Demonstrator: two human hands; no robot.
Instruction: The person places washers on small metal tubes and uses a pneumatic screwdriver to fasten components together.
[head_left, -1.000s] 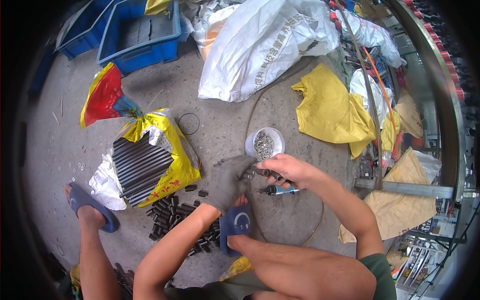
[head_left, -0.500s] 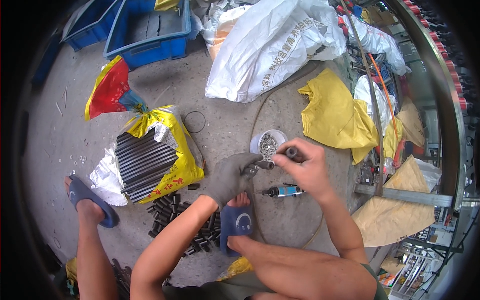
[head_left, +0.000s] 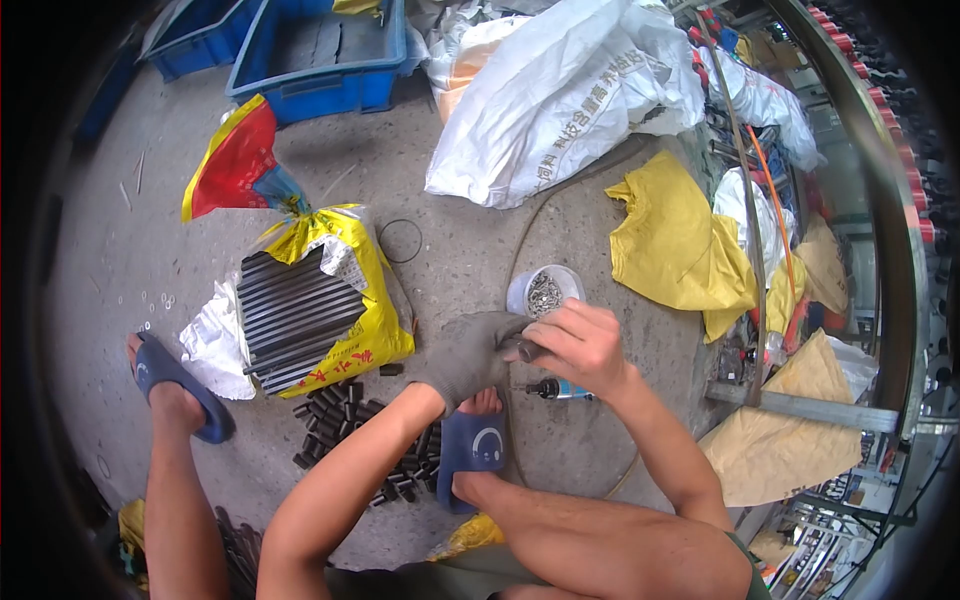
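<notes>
My left hand (head_left: pixel 468 352), in a grey glove, is closed round a black tube that its own fingers now mostly hide. Right up against it, my bare right hand (head_left: pixel 582 350) grips a short black cylinder (head_left: pixel 529 351), its end pointing toward the glove. Whether the two parts touch is hidden by the fingers. Just beyond the hands stands a small white tub (head_left: pixel 518 294) of small silver metal parts (head_left: pixel 545 296). Below my right hand a blue and black power screwdriver (head_left: pixel 562 389) lies on the floor. Several short black cylinders (head_left: pixel 335 425) are heaped left of my left forearm.
A torn yellow bag (head_left: pixel 385 325) shows long dark rods (head_left: pixel 300 315). Blue crates (head_left: pixel 330 95) stand at the far left, with a large white sack (head_left: pixel 540 110) beside them. A yellow sack (head_left: pixel 680 245) and a metal frame (head_left: pixel 810 402) are at the right. A hose (head_left: pixel 513 245) curves across the floor.
My right hand has moved left and slightly down, bringing its black cylinder to the gloved left hand. The tube end that stuck out of the glove is now covered.
</notes>
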